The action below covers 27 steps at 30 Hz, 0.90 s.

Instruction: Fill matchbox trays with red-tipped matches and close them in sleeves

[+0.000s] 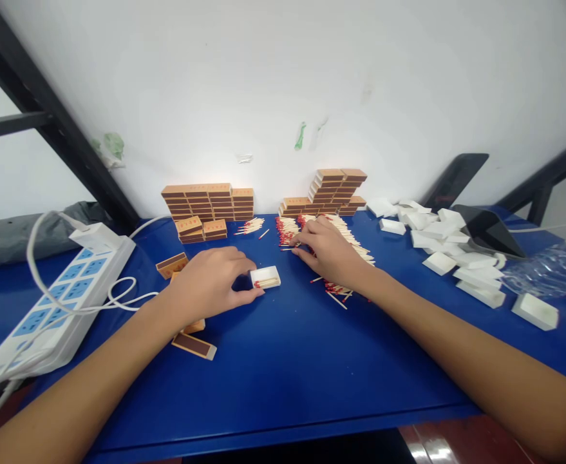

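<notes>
Between the thumb and fingers of my left hand (215, 280) is the left end of a small white matchbox tray (273, 273), flat on the table. A few red-tipped matchsticks (269, 282) lie inside it along the near side. My right hand (328, 251) reaches over a large heap of matchsticks (350, 233), its thumb and fingertips pinched together at the heap's left part. Some matchstick ends show by those fingertips, though the fingers partly hide what is between them. Loose orange-brown matchbox sleeves (193, 345) lie under and around my left wrist.
Stacked matchboxes (208, 203) and a second stack (335, 187) stand against the wall. Many white trays (437, 235) are heaped at right, beside a black dustpan-like object (488, 229) and a clear plastic bottle (548, 267). A power strip (60, 303) with cables lies left on the blue table (283, 374).
</notes>
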Available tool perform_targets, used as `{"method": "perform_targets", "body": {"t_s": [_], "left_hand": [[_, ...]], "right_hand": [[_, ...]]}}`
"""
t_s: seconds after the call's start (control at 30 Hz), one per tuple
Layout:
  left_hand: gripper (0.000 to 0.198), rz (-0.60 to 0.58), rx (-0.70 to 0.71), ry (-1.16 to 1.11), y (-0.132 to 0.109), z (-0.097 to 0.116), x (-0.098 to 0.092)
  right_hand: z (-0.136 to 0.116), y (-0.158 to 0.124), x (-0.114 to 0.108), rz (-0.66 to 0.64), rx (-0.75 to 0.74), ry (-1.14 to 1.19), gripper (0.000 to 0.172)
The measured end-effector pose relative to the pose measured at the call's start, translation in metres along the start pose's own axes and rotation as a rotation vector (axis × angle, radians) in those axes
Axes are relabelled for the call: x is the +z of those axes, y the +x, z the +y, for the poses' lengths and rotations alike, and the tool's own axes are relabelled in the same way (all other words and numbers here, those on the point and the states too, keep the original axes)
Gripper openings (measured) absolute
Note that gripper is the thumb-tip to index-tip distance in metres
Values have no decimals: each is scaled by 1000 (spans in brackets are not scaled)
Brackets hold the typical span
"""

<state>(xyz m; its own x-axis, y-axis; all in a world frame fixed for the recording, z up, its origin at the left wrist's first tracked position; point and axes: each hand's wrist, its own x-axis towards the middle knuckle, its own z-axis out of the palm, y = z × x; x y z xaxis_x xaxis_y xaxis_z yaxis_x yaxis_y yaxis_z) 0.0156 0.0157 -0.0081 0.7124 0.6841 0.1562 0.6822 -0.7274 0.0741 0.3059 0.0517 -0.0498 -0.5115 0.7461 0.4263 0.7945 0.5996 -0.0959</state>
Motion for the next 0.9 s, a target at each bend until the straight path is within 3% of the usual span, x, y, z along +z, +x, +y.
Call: {"method": "perform_targets", "body": {"t_s": [0.5,0.8,0.9], "left_hand": [[30,-15,-6,9,2,2,-2],[30,-5,11,13,0,2,-1],[29,0,17,14,1,1,0]], "right_hand": [[-15,1,-6,-68,-17,125,15],[-65,-8,-20,-35,-109,223,13],[-69,-8,-19,-40,-149,247,13]]}}
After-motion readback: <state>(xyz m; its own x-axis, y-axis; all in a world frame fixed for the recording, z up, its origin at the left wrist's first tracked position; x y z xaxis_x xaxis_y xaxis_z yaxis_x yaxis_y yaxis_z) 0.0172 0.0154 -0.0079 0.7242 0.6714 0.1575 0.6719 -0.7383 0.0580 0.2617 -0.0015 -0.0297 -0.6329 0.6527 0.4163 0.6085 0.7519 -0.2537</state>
